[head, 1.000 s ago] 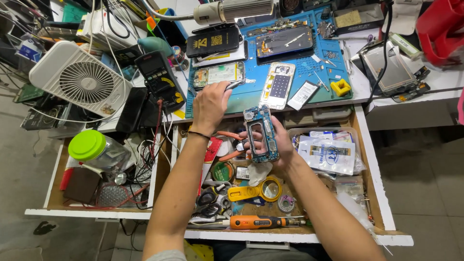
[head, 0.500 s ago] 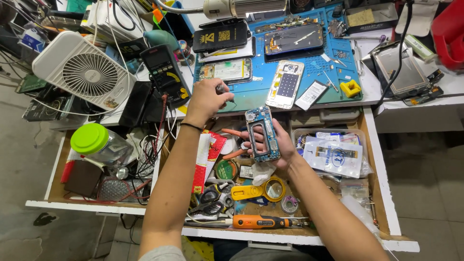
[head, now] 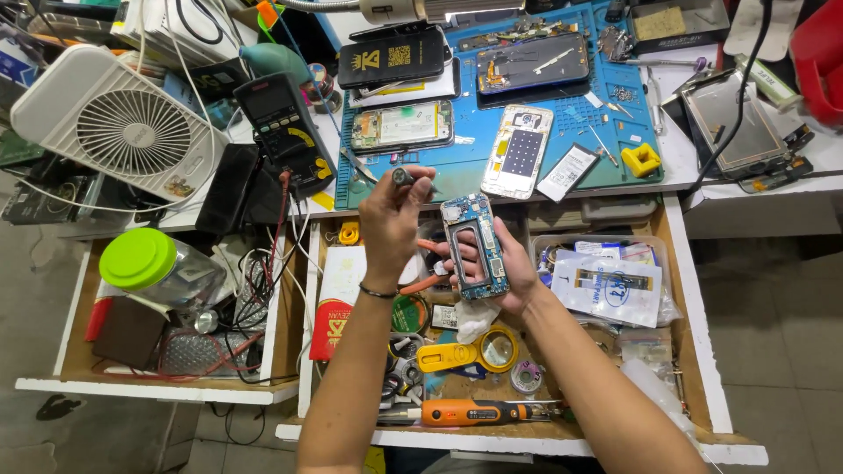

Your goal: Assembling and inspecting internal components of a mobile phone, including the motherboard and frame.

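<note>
The right hand (head: 505, 263) cradles a stripped blue phone frame (head: 475, 247), its rectangular battery bay bare, above the open drawer (head: 694, 298). The left hand (head: 393, 219) pinches a small screwdriver (head: 406, 177) between curled fingertips, just beside the frame.

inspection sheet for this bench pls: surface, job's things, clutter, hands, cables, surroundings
Surface: blue mat on a white bench, with two open drawers below.
Job's things: phone frame with the board exposed, held upright over the middle drawer; small dark tool beside it.
Clutter: opened phones and a battery on the mat; multimeter; fan; green-lidded jar; magnifier; orange rotary tool.
Hands: left hand pinches the tool; right hand cradles the frame from beneath.
Cables: tangle of leads in the left drawer; black cable across the right bench.
Surroundings: grey floor; no other people seen.
</note>
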